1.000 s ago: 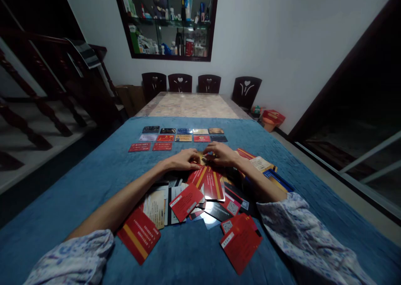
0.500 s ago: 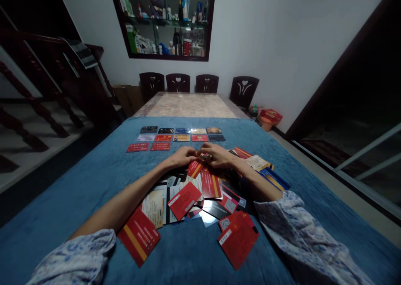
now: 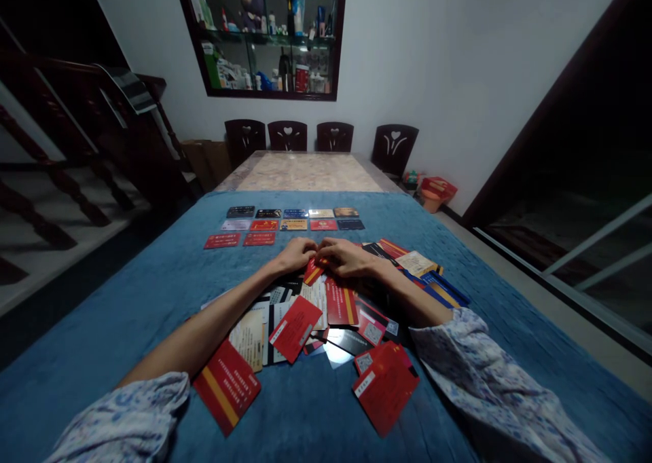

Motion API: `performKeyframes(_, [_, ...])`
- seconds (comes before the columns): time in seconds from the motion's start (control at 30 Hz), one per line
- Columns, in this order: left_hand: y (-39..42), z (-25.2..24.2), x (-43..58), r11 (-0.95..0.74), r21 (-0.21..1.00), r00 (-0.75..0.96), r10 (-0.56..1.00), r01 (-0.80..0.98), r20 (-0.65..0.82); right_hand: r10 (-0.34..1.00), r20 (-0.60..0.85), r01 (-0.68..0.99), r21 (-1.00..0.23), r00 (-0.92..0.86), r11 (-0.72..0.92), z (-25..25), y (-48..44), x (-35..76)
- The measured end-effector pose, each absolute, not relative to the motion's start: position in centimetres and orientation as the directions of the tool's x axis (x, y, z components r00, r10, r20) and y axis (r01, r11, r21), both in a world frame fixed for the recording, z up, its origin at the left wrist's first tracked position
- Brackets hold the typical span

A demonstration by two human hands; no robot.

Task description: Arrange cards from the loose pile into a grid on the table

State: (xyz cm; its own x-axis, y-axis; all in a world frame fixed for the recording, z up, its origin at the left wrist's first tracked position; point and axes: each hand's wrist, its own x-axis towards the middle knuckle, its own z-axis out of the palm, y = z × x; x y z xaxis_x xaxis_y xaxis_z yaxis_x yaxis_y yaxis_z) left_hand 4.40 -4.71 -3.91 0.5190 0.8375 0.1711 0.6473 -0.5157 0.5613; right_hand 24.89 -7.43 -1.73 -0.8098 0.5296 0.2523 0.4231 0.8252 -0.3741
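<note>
Both my hands meet at the far edge of a loose pile of cards on a blue cloth. My left hand is curled, its fingertips pinching a red card with a yellow stripe that tilts up off the pile. My right hand is closed too, its fingers touching the same card's top edge. Beyond my hands lie neat rows of cards: two full rows, and two red cards in a nearer row at the left.
The pile spreads from a big red card near my left elbow to blue and yellow cards at the right. Past the cloth the bare marble tabletop runs to several dark chairs. A staircase stands left.
My hands have lifted a red striped card from the pile's far edge and drawn slightly away from me. The rest of the pile has shifted a little.
</note>
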Motion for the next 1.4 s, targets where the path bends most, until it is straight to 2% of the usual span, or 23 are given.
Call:
performKeyframes(0.23, [-4.7, -3.8, 4.2, -0.555, 0.533, 0.528, 0.82, 0.639, 0.221, 0.557, 0.342, 0.402, -0.428, -0.757, 0.81, -2.5, -6.5, 25.8])
performKeyframes(0.43, [-5.1, -3.5, 4.4, -0.568, 0.509, 0.532, 0.814, 0.646, 0.233, 0.593, 0.351, 0.446, -0.416, -0.725, 0.792, -2.2, -5.3, 27.8])
performKeyframes(0.7, [-6.4, -2.2, 4.5, -0.644, 0.396, 0.615, 0.758, 0.655, 0.215, 0.615, 0.377, 0.458, -0.428, -0.693, 0.779, -1.8, -5.0, 28.9])
performKeyframes(0.87, [-6.4, -2.0, 4.3, -0.648, 0.405, 0.614, 0.755, 0.645, 0.231, 0.648, 0.381, 0.5, -0.422, -0.66, 0.757, -1.9, -4.8, 29.3])
performKeyframes(1.2, [-5.2, -3.2, 3.8, -0.642, 0.387, 0.538, 0.766, 0.662, 0.352, 0.67, 0.413, 0.542, -0.394, -0.617, 0.742, -2.4, -4.8, 28.6])
performKeyframes(1.4, [-4.9, -3.5, 3.6, -0.639, 0.439, 0.511, 0.769, 0.632, 0.384, 0.73, 0.423, 0.623, -0.384, -0.537, 0.681, -3.5, -4.3, 28.3])
